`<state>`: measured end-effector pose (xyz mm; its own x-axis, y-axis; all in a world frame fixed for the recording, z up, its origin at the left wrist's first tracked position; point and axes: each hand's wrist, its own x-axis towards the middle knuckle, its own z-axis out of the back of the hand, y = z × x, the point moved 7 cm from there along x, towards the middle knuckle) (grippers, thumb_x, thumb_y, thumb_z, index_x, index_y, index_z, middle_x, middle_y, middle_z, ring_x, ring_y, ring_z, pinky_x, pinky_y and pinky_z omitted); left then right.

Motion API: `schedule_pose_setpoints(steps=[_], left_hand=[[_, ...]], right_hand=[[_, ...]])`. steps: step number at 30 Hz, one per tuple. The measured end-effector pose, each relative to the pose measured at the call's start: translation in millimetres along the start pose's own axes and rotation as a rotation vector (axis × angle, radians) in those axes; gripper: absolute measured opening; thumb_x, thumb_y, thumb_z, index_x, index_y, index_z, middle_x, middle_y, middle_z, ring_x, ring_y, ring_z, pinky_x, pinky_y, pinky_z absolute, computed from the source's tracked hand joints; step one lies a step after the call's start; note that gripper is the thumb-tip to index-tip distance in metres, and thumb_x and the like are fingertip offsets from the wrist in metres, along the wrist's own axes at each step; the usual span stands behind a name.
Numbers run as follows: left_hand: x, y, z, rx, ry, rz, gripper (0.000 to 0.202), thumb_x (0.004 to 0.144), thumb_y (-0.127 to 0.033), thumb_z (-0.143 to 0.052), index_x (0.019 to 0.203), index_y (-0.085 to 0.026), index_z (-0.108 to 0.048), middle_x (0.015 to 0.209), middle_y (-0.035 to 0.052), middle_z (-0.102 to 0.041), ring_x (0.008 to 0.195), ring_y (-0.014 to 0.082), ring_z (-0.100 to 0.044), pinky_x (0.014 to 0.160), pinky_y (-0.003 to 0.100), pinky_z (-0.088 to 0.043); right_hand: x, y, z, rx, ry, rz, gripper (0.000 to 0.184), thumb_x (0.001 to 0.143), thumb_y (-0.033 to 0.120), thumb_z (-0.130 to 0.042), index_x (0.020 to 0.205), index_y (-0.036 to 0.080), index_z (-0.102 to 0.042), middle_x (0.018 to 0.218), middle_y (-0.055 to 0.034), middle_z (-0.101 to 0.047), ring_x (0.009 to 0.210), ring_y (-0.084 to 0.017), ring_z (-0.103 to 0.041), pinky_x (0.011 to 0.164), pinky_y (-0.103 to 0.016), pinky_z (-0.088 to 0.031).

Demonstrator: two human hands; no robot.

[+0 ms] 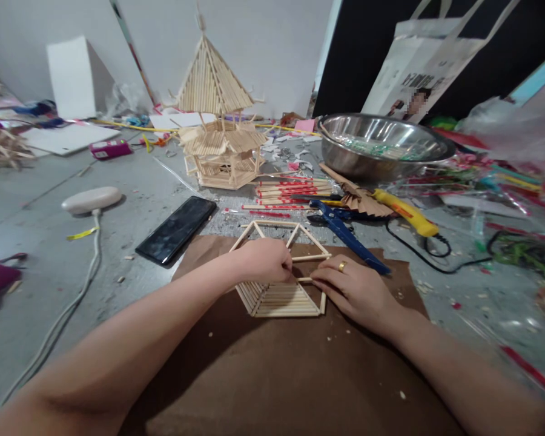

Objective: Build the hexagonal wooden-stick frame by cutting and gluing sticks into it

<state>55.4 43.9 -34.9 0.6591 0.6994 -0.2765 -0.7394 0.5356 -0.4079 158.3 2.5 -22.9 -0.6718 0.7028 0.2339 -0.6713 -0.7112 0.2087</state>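
A hexagonal frame of thin wooden sticks (290, 309) lies on a brown sheet (272, 369), its near panels filled with rows of sticks. Over the frame's middle, my left hand (266, 260) is closed, its fingertips hidden from me. My right hand (356, 287), with a ring on one finger, is at the frame's right side, thumb and fingers pinched on a short wooden stick (304, 280). This stick spans the gap between both hands; whether the left fingers also grip it is hidden.
Behind stands a stick pagoda model (222, 121). A black phone (177, 230) lies left of the frame. Red-wrapped sticks (290, 192), blue-handled cutters (349, 236), a corded yellow tool (406, 212) and a metal basin (386, 148) are beyond and right. A white cabled device (92, 199) lies left.
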Motion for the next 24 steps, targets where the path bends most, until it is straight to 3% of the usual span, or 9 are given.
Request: schedule_pose_setpoints(steps=[8, 18, 21, 24], left_hand=[[-6, -10, 18.5, 0.034, -0.165, 0.012, 0.026, 0.07, -0.038, -0.042, 0.076, -0.023, -0.062, 0.07, 0.0006, -0.062, 0.06, 0.0126, -0.051, 0.052, 0.022, -0.032], [-8, -15, 19.4, 0.048, -0.263, -0.01, 0.024, 0.075, -0.034, -0.038, 0.073, -0.019, -0.057, 0.065, 0.0014, -0.059, 0.056, 0.0121, -0.049, 0.05, 0.022, -0.03], [-8, -14, 22.5, -0.02, -0.271, -0.014, 0.022, 0.074, -0.032, -0.04, 0.072, -0.018, -0.057, 0.064, 0.0006, -0.059, 0.056, 0.0111, -0.049, 0.05, 0.021, -0.03], [-7, -12, 21.6, -0.24, -0.224, -0.029, 0.021, 0.074, -0.031, -0.041, 0.07, -0.016, -0.055, 0.061, -0.0001, -0.058, 0.054, 0.0092, -0.048, 0.05, 0.02, -0.032]], right_hand=[[-2, -5, 20, -0.048, -0.171, -0.027, 0.015, 0.077, 0.019, -0.044, 0.085, 0.017, -0.057, 0.082, -0.0042, -0.06, 0.082, -0.014, -0.049, 0.071, -0.026, -0.042], [-4, -12, 26, -0.052, -0.208, -0.069, 0.016, 0.078, 0.021, -0.043, 0.085, 0.018, -0.057, 0.082, -0.0045, -0.059, 0.08, -0.015, -0.049, 0.071, -0.028, -0.042], [-4, -17, 29, -0.084, -0.251, -0.089, 0.016, 0.077, 0.022, -0.043, 0.087, 0.018, -0.055, 0.085, -0.0052, -0.058, 0.082, -0.016, -0.049, 0.074, -0.031, -0.04], [-7, -21, 41, -0.174, -0.383, -0.15, 0.023, 0.075, 0.025, -0.046, 0.097, 0.018, -0.051, 0.098, -0.0078, -0.054, 0.094, -0.02, -0.045, 0.082, -0.038, -0.035]])
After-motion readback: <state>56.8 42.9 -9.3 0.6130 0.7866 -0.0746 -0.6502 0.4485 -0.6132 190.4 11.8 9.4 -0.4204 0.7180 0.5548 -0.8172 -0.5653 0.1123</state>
